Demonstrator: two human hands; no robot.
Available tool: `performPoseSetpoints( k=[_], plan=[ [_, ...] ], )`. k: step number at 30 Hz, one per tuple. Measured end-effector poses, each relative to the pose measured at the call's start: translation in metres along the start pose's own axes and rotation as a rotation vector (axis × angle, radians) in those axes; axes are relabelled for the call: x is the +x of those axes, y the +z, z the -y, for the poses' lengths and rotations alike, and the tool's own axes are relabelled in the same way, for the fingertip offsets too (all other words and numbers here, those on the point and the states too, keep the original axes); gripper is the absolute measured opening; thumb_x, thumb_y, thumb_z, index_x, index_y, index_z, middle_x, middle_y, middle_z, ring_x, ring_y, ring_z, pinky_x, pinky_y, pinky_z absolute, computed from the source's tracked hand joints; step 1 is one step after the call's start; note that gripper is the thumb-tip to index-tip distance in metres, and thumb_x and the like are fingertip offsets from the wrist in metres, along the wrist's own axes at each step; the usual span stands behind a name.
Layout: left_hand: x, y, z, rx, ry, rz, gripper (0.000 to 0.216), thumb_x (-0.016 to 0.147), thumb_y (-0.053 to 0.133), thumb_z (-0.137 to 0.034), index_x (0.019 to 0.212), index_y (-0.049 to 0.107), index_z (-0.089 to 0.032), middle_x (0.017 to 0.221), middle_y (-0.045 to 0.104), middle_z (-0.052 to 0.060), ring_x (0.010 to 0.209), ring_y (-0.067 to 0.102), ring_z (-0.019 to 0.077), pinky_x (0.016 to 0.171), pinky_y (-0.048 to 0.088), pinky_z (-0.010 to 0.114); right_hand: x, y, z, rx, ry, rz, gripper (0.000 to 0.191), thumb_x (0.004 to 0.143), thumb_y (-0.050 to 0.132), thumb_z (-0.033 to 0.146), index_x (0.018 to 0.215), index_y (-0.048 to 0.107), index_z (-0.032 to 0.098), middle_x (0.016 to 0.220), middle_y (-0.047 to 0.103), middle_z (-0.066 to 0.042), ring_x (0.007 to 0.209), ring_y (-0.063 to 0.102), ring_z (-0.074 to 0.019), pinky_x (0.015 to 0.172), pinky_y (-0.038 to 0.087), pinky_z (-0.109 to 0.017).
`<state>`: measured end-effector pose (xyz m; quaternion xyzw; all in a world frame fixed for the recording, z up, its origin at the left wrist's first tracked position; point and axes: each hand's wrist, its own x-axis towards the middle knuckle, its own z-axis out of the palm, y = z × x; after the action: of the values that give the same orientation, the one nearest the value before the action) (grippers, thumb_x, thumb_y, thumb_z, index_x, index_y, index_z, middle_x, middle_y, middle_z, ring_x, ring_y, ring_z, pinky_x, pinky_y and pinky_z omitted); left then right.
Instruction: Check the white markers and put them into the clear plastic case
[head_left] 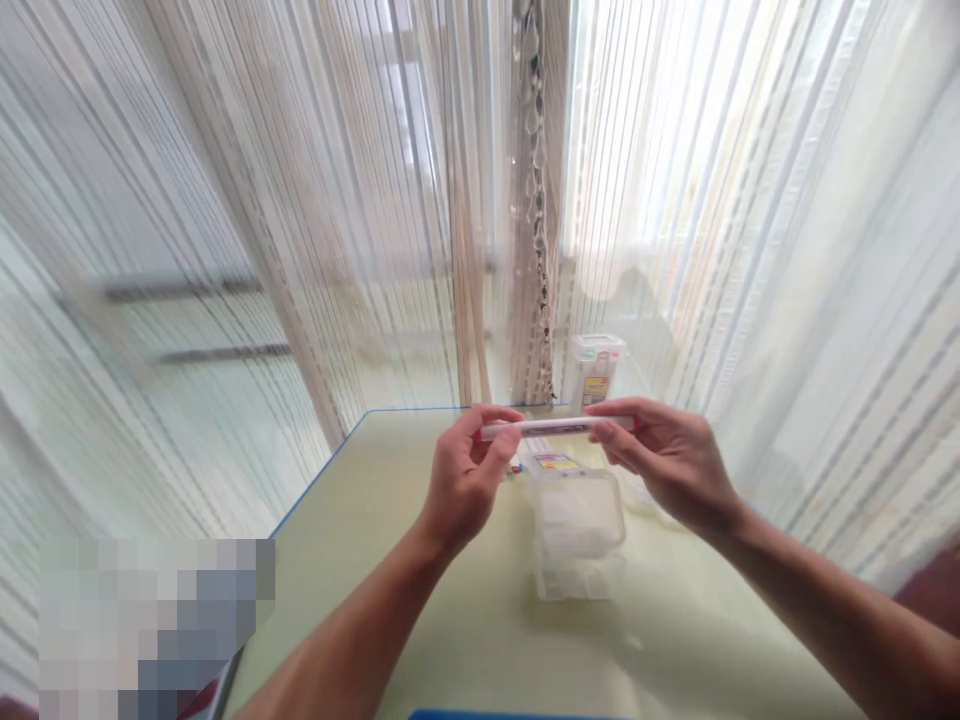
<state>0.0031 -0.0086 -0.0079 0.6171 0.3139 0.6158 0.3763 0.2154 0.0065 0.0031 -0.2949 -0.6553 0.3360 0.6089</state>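
Observation:
A slim white marker with red ends [555,427] is held level above the far part of the table. My left hand [472,470] pinches its left end between thumb and fingers. At the other end, my right hand [664,450] grips it the same way. Dark print runs along the barrel, too small to read. Below the marker stands a clear plastic box [579,575] with its lid [581,510] raised. Just behind that lid lies a clear pack with a yellow and blue label [555,462], partly hidden.
An upright clear container with a yellow label [596,375] stands at the table's far edge. The pale green table [337,510] has a blue rim. String curtains [360,200] hang behind it. A pixelated patch covers the lower left.

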Motion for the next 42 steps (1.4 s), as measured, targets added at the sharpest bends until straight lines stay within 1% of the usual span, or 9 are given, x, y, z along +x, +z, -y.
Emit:
performPoseSetpoints(
  k=[6,11,18,21,24,28,32,38,42],
  plan=[
    [0.006,-0.003,0.001,-0.173,-0.026,-0.075,0.021,0.090,0.065,-0.035,0.097,0.065,-0.015,0.068,0.061,-0.001,0.050,0.046,0.0070,0.049,0.040,0.022,0.003,0.001,-0.002,0.120,0.086,0.036,0.028,0.087,0.073,0.044,0.094,0.078,0.017,0.070,0.074,-0.007,0.049,0.054,-0.0110,0.040,0.034,-0.023],
    [0.008,-0.004,0.001,-0.211,-0.039,-0.090,0.024,0.088,0.069,-0.036,0.099,0.063,-0.016,0.071,0.063,0.000,0.052,0.050,0.0078,0.051,0.041,0.022,0.002,0.001,0.006,-0.033,0.035,0.042,0.030,0.080,0.078,0.048,0.087,0.077,0.018,0.068,0.074,-0.007,0.051,0.058,-0.0134,0.044,0.044,-0.026],
    [0.002,0.004,-0.010,-0.283,0.061,0.057,0.026,0.083,0.077,-0.034,0.102,0.070,-0.017,0.090,0.070,0.005,0.060,0.052,0.0086,0.057,0.044,0.025,-0.001,-0.011,0.014,-0.390,-0.249,0.114,0.016,0.084,0.076,0.037,0.088,0.072,0.022,0.077,0.072,-0.005,0.069,0.063,-0.0193,0.064,0.051,-0.033],
    [-0.001,0.007,-0.015,-0.170,0.097,0.109,0.027,0.084,0.076,-0.036,0.103,0.074,-0.017,0.092,0.072,0.007,0.062,0.052,0.0095,0.061,0.047,0.027,-0.002,-0.010,0.019,-0.534,-0.433,0.129,0.018,0.087,0.073,0.029,0.105,0.073,0.023,0.083,0.073,-0.005,0.073,0.064,-0.0204,0.068,0.053,-0.035],
    [-0.003,0.009,-0.016,-0.034,0.105,0.088,0.033,0.088,0.071,-0.040,0.111,0.075,-0.018,0.097,0.072,0.010,0.070,0.056,0.0126,0.066,0.049,0.028,-0.004,-0.005,0.024,-0.584,-0.569,0.096,0.016,0.090,0.069,0.023,0.105,0.074,0.024,0.088,0.076,-0.006,0.079,0.066,-0.0223,0.073,0.054,-0.038],
    [-0.005,0.009,-0.012,0.099,0.063,0.128,0.040,0.091,0.066,-0.044,0.125,0.070,-0.021,0.122,0.068,0.013,0.089,0.061,0.0174,0.069,0.051,0.027,-0.006,0.000,0.026,-0.449,-0.407,0.011,0.009,0.092,0.067,0.026,0.098,0.072,0.022,0.078,0.073,-0.005,0.068,0.066,-0.0199,0.063,0.054,-0.034],
    [-0.008,0.009,-0.011,0.138,0.081,0.197,0.040,0.091,0.066,-0.043,0.125,0.070,-0.022,0.120,0.070,0.013,0.093,0.062,0.0186,0.073,0.052,0.028,-0.008,0.004,0.022,-0.040,-0.146,0.014,0.013,0.089,0.073,0.034,0.094,0.073,0.021,0.078,0.073,-0.005,0.067,0.068,-0.0180,0.055,0.053,-0.029],
    [-0.010,0.013,-0.019,0.162,0.113,0.223,0.036,0.092,0.066,-0.039,0.122,0.071,-0.022,0.117,0.074,0.011,0.093,0.068,0.0209,0.077,0.052,0.030,-0.014,0.016,0.022,0.129,0.085,0.163,0.017,0.079,0.083,0.034,0.091,0.079,0.023,0.089,0.078,-0.007,0.088,0.073,-0.0236,0.082,0.060,-0.038],
    [-0.009,0.011,-0.018,0.158,0.138,0.158,0.026,0.093,0.065,-0.036,0.112,0.075,-0.022,0.105,0.077,0.008,0.089,0.068,0.0198,0.083,0.052,0.032,-0.016,0.018,0.024,0.083,0.078,0.143,0.017,0.081,0.081,0.036,0.092,0.079,0.023,0.089,0.076,-0.006,0.087,0.071,-0.0224,0.077,0.059,-0.035]
  ],
)
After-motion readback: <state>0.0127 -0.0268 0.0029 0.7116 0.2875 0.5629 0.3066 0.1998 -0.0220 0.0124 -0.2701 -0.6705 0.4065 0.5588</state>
